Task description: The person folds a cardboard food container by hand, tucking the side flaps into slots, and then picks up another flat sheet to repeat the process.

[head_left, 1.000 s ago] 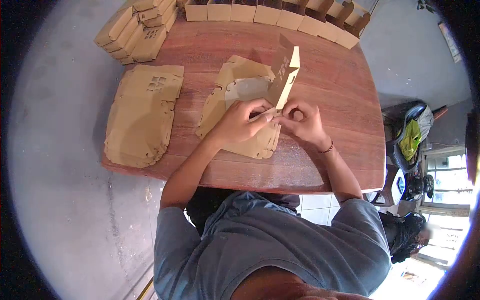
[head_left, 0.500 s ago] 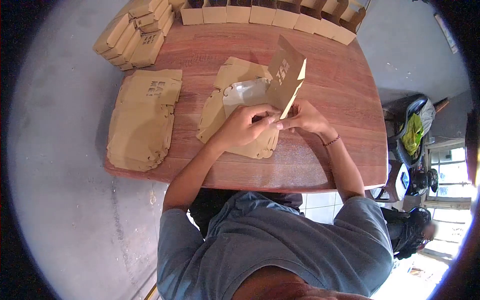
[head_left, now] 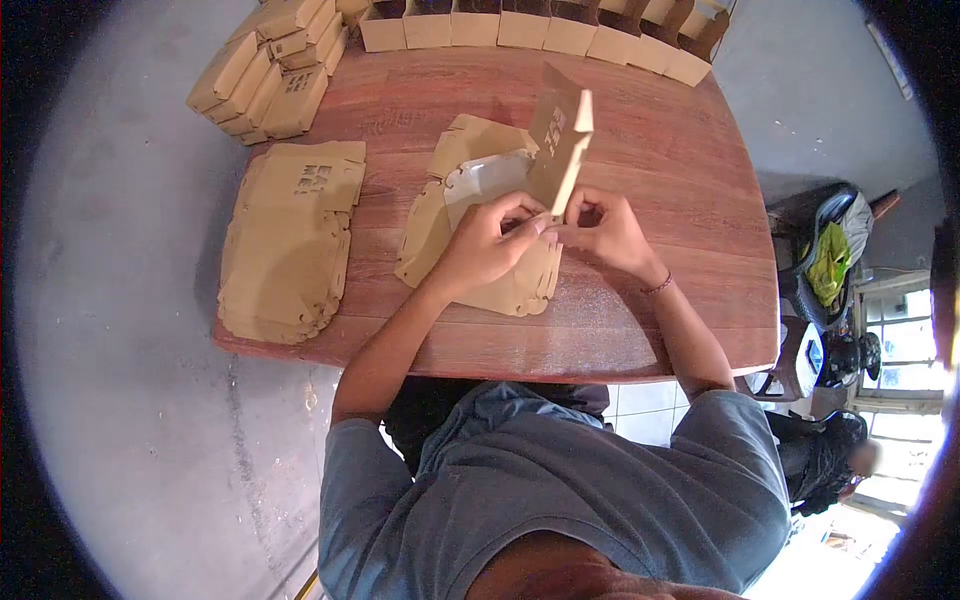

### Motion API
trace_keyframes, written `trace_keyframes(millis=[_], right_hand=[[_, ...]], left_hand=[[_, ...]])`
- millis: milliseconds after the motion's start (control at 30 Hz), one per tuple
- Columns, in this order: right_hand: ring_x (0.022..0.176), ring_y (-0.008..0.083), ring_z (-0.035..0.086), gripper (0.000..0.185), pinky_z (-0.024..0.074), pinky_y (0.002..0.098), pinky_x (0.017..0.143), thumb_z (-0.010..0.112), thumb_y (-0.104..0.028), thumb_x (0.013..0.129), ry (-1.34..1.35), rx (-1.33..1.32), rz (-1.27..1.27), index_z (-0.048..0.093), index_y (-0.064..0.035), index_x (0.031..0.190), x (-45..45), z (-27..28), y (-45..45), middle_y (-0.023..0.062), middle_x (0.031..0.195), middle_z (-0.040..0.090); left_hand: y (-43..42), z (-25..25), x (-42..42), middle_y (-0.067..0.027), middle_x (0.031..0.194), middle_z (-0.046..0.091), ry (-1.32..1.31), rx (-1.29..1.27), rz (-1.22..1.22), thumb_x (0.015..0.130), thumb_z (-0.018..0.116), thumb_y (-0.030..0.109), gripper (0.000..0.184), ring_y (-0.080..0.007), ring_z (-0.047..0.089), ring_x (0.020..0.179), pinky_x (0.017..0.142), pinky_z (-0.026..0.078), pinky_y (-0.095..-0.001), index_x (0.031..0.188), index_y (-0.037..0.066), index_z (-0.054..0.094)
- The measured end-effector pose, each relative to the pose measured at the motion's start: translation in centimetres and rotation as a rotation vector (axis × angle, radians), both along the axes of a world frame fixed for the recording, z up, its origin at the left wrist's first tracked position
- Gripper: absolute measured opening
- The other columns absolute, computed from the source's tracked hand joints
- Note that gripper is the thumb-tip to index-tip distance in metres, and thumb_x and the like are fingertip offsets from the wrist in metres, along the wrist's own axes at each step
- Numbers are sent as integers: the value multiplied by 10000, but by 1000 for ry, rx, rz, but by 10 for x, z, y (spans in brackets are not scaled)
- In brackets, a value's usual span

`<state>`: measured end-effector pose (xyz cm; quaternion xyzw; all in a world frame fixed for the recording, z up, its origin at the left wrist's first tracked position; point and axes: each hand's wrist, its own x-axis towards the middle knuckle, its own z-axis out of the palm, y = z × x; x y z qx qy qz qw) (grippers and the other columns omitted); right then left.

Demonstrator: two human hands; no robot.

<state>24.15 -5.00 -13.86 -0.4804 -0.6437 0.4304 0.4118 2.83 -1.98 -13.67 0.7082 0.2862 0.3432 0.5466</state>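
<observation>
1. The left hand (head_left: 485, 240) had its thumb and forefinger drawn narrow on the near lower edge of the part-folded carton (head_left: 560, 140); the other fingers were curled in.
2. The right hand (head_left: 610, 235) met it from the other side, thumb and forefinger pinched at the same corner. Its wrist wore a thin bracelet (head_left: 657, 285). Exactly which tab lay between the fingertips could not be told.
3. The carton was part flat, part folded: its panel with cut-out lettering stood upright above the fingers, seen nearly edge-on. As a judgement, the raised panel marked the fold as begun, and the pinched corner was where the work was concentrated.
4. Just beside the left hand, a pale, shiny surface (head_left: 490, 175) showed at the foot of the panel. Around and beneath lay brown flat blanks (head_left: 425, 235), around the middle of the tabletop (head_left: 670, 180), towards its near edge.
5. Further left, a flat pile (head_left: 285, 240) of notched cardboard lay along the left edge, its top piece bearing cut-out lettering.
6. At the far left corner, closed boxes (head_left: 290, 100) were stacked; a row of open boxes (head_left: 475, 28) ran along the far edge.
7. Beyond the right edge were a dark chair (head_left: 798, 285), a yellow-green bag (head_left: 828, 265) and another person (head_left: 815, 460) in dark clothing.
</observation>
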Motion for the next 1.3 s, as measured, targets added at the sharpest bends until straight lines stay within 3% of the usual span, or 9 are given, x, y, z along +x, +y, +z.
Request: trace_keyframes(millis=[33,133,333,567,667,1033,1167,1233,1300], right_hand=[[592,94,580,236,470,259,512,834,-153,777,-1,0,3,653,-22,852,-4,1,-4,28,692,624],[625,185,659,198,527,305,554,798,-94,765,-356,604,-131,677,-35,910,-14,7,-12,90,745,661],[681,201,666,230,538,323,553,786,-123,750,-679,998,-144,697,-67,955,-11,17,-13,49,808,669],[782,182,661,277,536,304,536,774,-124,730,-746,1063,-52,702,-81,994,-3,17,-12,29,898,667],[731,194,648,291,507,298,508,780,-35,696,-715,1124,-41,697,-30,975,-3,17,-11,46,832,655],[766,220,650,283,540,318,599,767,-31,712,-714,1095,-3,693,-34,985,-1,11,-11,59,841,647],[752,234,649,267,539,331,611,756,-20,705,-663,1094,-2,691,-19,965,-3,8,-7,71,839,645],[852,239,668,305,566,359,648,759,-105,714,-645,958,21,702,-69,1012,-1,7,-9,72,946,668],[836,245,668,286,562,362,656,759,-92,716,-611,948,11,705,-61,995,-2,9,-8,77,931,669]], left_hand=[[0,2,0,-90,952,704,-1,0,3,952,592,95,167,-130,657,887,791,507,-287,1051,-35,630],[0,5,1,-81,941,699,-44,-89,49,952,593,86,148,-104,637,879,786,495,-275,1036,-33,615],[1,2,1,-79,935,698,-120,-92,83,940,605,69,155,-101,631,869,774,489,-261,1054,-36,609],[0,5,-1,-45,962,687,-77,-103,54,941,612,101,167,-72,597,893,787,470,-234,1060,-16,627],[-1,7,-1,-42,958,686,-80,-99,57,937,617,97,161,-70,592,884,777,467,-232,1047,-19,634],[0,5,-1,-26,925,692,-75,-134,67,945,632,119,162,-52,579,847,741,468,-228,1006,-28,664],[0,8,-2,-39,932,694,-45,-80,75,948,631,143,196,-72,598,869,775,478,-237,1042,-26,666],[0,10,-4,-46,941,694,-26,-65,59,945,636,159,216,-83,606,880,790,481,-244,1053,-25,667],[1,12,-6,-60,979,689,48,-13,53,927,656,193,260,-107,609,911,824,482,-268,1076,-20,660]])
